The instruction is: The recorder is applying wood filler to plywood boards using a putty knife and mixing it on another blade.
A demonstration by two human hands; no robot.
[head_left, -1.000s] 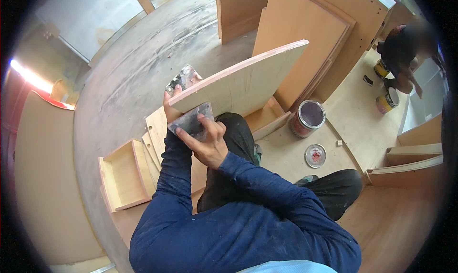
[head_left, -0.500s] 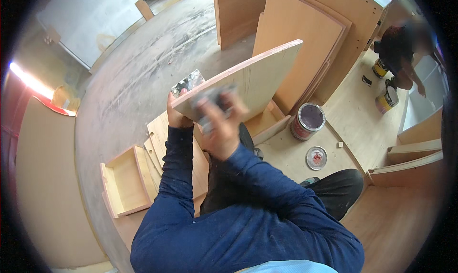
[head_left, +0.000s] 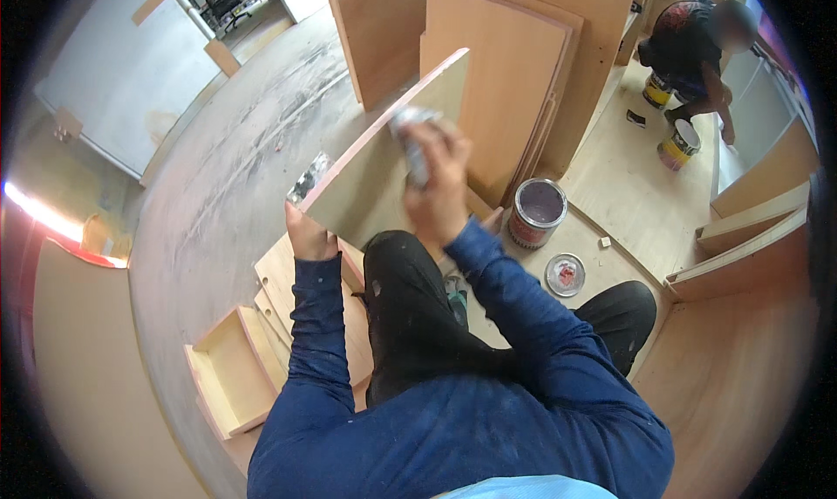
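A flat pale wooden board stands tilted in front of me, its narrow pinkish edge facing up. My left hand is closed around its lower near corner. Beside that corner a small plate smeared black and white sticks out past the board; how it is held is hidden. My right hand is closed on a grey-white rag-like piece, blurred, at the board's right face near the upper edge. Whether it is cloth or a pad I cannot tell.
An uncovered tin of purplish-grey paint stands right of my knees, its round lid nearby. A wooden drawer lies at left. Large panels lean ahead. Another person crouches at far right beside two tins.
My right hand with the grey-white piece has moved up and away along the board. The board and left hand have shifted left in view, as has most of the scene.
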